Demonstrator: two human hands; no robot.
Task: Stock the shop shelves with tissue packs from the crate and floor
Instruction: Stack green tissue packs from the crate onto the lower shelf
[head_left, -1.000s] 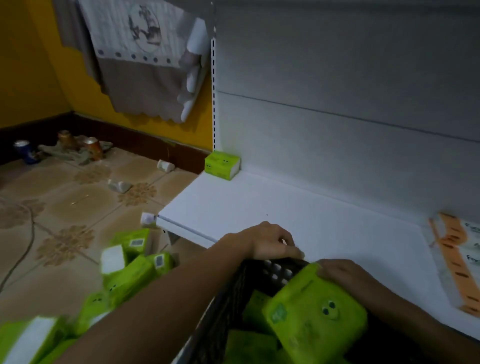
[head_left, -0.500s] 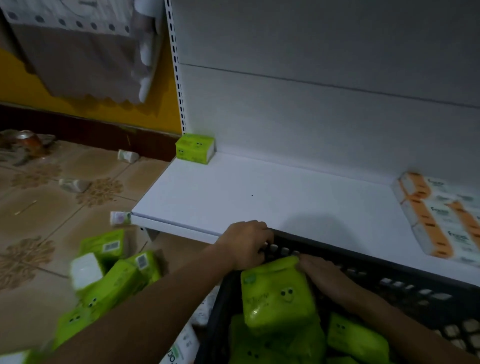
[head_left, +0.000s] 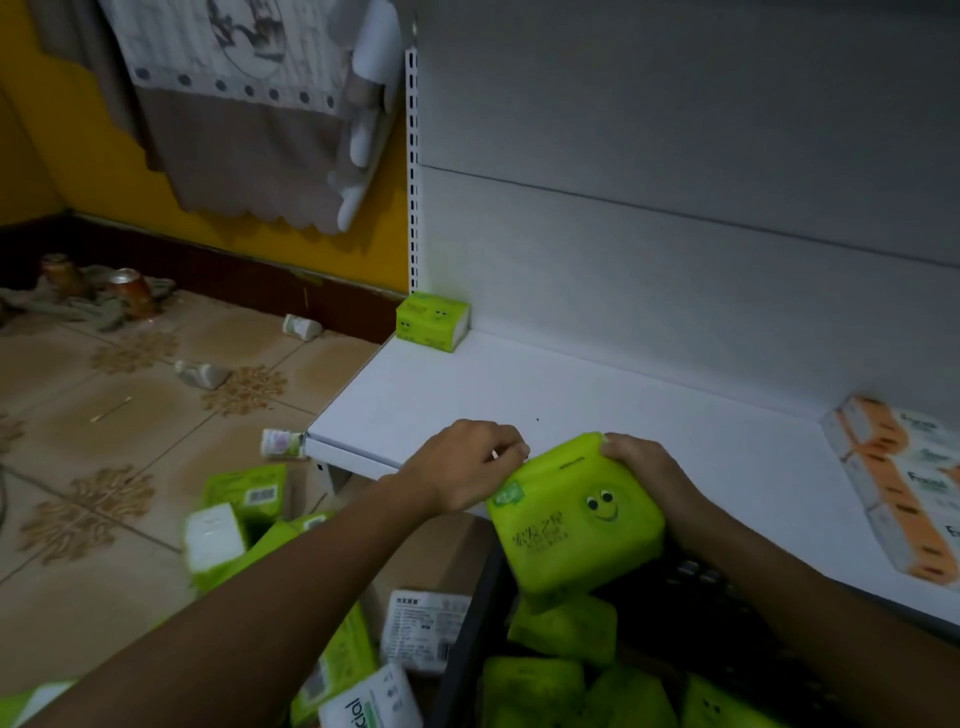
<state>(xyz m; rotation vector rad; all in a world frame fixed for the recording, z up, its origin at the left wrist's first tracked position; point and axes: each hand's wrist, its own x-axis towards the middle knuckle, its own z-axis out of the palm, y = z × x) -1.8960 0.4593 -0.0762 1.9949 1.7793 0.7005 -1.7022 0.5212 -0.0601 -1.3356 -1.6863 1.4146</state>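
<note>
My left hand (head_left: 467, 467) and right hand (head_left: 647, 470) grip the green tissue pack (head_left: 574, 519), fingertips partly hidden behind it; beneath them the crate (head_left: 470, 644) is dark, cut off.

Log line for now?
right hand grips green tissue pack over crate | left hand at its corner, grip unclear | shelf: one green pack

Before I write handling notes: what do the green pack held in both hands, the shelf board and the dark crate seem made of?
The green pack looks like thin glossy plastic film over soft tissue, judging by its sheen and rounded corners. The shelf board is probably painted sheet metal, matte white with a folded front lip. The crate is likely moulded plastic, dark with a perforated wall.
</note>
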